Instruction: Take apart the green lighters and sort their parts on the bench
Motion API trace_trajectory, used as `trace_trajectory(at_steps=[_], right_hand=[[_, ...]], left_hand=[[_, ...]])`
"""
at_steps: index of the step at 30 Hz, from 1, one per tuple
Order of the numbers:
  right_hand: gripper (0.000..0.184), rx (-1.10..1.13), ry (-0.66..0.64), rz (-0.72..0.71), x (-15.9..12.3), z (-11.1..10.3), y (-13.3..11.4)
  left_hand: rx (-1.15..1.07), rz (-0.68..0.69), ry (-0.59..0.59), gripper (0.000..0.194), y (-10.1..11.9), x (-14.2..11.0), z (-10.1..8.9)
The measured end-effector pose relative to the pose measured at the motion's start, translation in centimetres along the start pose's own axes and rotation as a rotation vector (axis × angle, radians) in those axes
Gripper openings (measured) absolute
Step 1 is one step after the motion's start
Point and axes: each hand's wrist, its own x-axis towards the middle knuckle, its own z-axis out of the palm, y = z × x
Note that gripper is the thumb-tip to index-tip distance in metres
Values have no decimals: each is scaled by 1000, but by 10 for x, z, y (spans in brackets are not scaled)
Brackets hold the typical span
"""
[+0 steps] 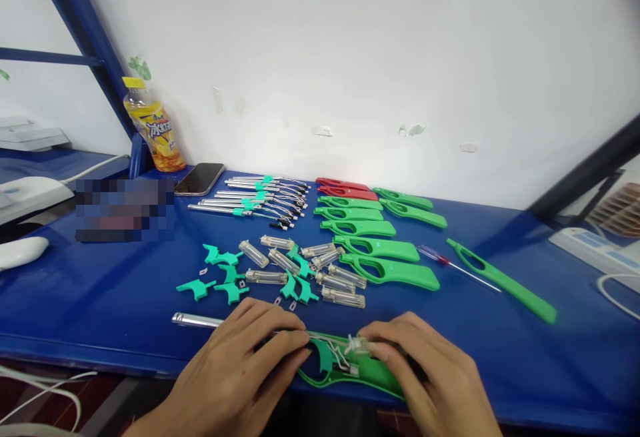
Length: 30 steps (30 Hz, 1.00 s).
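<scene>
A green lighter shell [371, 371] lies near the table's front edge, its inside facing up. In it sit a teal trigger [326, 357] and thin white wires, and a metal tube [197, 320] sticks out to the left. My left hand [245, 363] is closed over the shell's tube end, its fingertips pinching there. My right hand [425, 370] pinches a clear fuel tank [359, 345] over the shell's handle. Beyond my hands lie several loose clear fuel tanks [267, 277], teal triggers [197, 288] and small metal clips.
Metal tubes with wires [235, 211] lie in a row at the back. Green shells [390, 270] and red shells [347, 192] are lined up right of them. A screwdriver [465, 270] and another green shell [510, 283] lie right. A phone [201, 178] and drink bottle [157, 130] are back left.
</scene>
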Motion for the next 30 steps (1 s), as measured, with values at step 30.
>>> trace_trajectory(at_steps=[30], right_hand=[[28, -54, -6, 27, 3, -8, -6]], left_hand=[[86, 55, -45, 22, 0, 5, -5]])
